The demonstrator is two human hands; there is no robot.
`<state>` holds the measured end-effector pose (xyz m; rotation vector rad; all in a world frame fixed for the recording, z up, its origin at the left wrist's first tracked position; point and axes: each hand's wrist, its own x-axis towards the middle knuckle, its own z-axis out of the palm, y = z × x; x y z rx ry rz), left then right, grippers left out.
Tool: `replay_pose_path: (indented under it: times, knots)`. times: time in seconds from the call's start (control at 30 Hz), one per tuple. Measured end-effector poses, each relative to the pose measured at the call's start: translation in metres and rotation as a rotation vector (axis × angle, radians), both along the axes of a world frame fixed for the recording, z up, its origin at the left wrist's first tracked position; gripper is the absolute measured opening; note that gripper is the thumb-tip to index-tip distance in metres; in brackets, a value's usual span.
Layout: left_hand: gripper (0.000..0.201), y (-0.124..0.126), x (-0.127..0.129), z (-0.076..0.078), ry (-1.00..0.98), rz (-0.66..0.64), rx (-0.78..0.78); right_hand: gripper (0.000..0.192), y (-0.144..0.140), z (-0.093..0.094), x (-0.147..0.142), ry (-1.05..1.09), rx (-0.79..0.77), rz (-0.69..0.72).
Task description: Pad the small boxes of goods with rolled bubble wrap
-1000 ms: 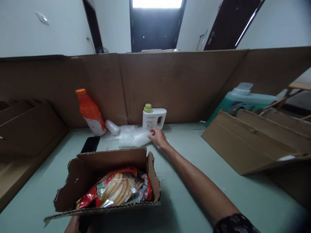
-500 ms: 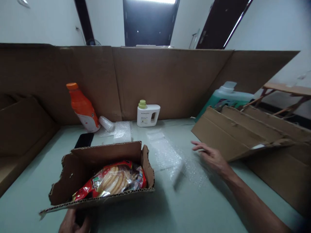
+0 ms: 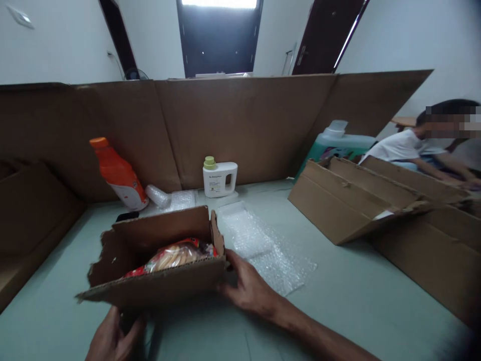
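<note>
A cardboard box (image 3: pixel 161 286) without a lid and with ragged, torn edges is in front of me. Inside lies a red and clear plastic packet (image 3: pixel 176 254) of pale, sliced-looking food. My right hand (image 3: pixel 250 291) grips the box's right end, fingers on the side wall and thumb toward the front. At the lower front left, my left hand (image 3: pixel 114 338) holds the box from below; its fingertips are partly hidden. Beyond my right hand, bubble wrap sheets (image 3: pixel 259 240) lie flat on the table.
Along a cardboard screen (image 3: pixel 240 125) stand an orange bottle (image 3: pixel 120 173), a white jug (image 3: pixel 220 179) with a green cap, and a teal jug (image 3: pixel 338 143). A phone (image 3: pixel 127 216) lies behind the box. Open cartons (image 3: pixel 338 205) fill the right; a person (image 3: pixel 409 145) sits beyond them.
My right hand has come left from over the bubble wrap onto the box's right end. The box has tilted, showing more front wall. The view has shifted right, and a person now appears.
</note>
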<state>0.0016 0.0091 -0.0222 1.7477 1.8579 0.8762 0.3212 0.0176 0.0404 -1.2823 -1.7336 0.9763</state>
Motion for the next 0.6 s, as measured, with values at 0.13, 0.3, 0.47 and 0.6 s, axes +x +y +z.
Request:
replay_pose_path:
  times: [0.13, 0.3, 0.47, 0.6]
  knots:
    - [0.037, 0.053, 0.029, 0.012, 0.008, -0.138, -0.023, 0.066, 0.031, -0.011, 0.015, 0.05, 0.033, -0.153]
    - [0.038, 0.115, 0.07, 0.025, 0.003, -0.18, 0.001, 0.058, 0.072, -0.015, 0.042, -0.024, 0.104, -0.276]
    - [0.062, 0.111, 0.065, 0.02, -0.086, -0.218, -0.034, 0.051, 0.051, -0.014, 0.092, -0.166, 0.148, -0.268]
    - [0.078, 0.054, 0.04, -0.002, -0.156, -0.193, -0.016, 0.057, 0.023, -0.031, 0.118, -0.543, 0.181, -0.154]
